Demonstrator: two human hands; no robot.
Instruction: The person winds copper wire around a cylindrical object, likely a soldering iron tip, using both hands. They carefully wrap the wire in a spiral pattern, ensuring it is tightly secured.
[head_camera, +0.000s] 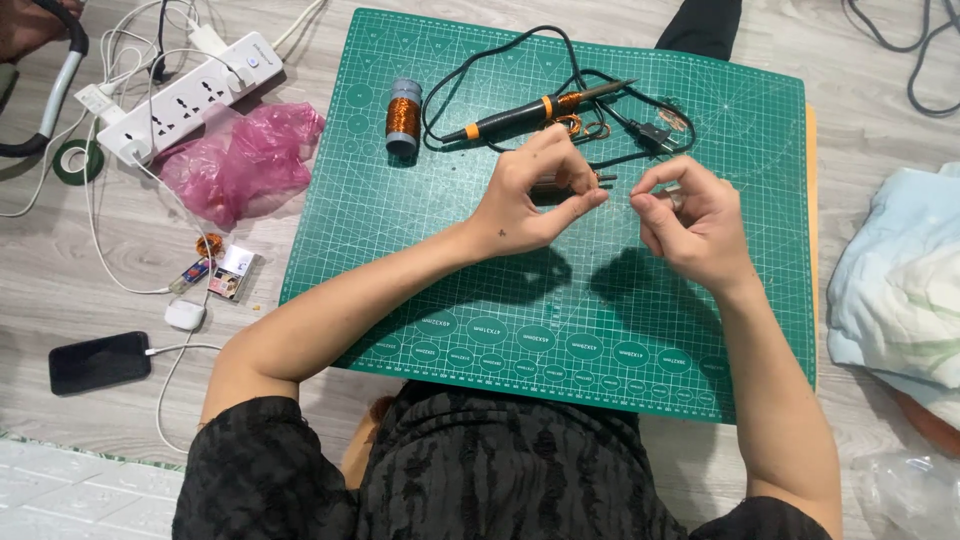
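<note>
Both my hands hover over a green cutting mat (420, 250). My left hand (530, 195) pinches a small dark metal part (603, 179) between thumb and fingers. My right hand (690, 220) is curled, its thumb and forefinger pinched close together as if on a thin wire too fine to see. The two hands are a few centimetres apart. Behind them lies a black and orange soldering iron (535, 110) with its black cable (480, 55), a few loose coils of copper wire (585, 127), and a spool of copper wire (403, 116) standing upright.
Left of the mat lie a pink plastic bag (240, 160), a white power strip (190, 90) with cables, a black phone (98, 361), a white charger (185, 314) and small parts (220, 272). A pale blue cloth (895, 290) is at the right. The floor is grey wood.
</note>
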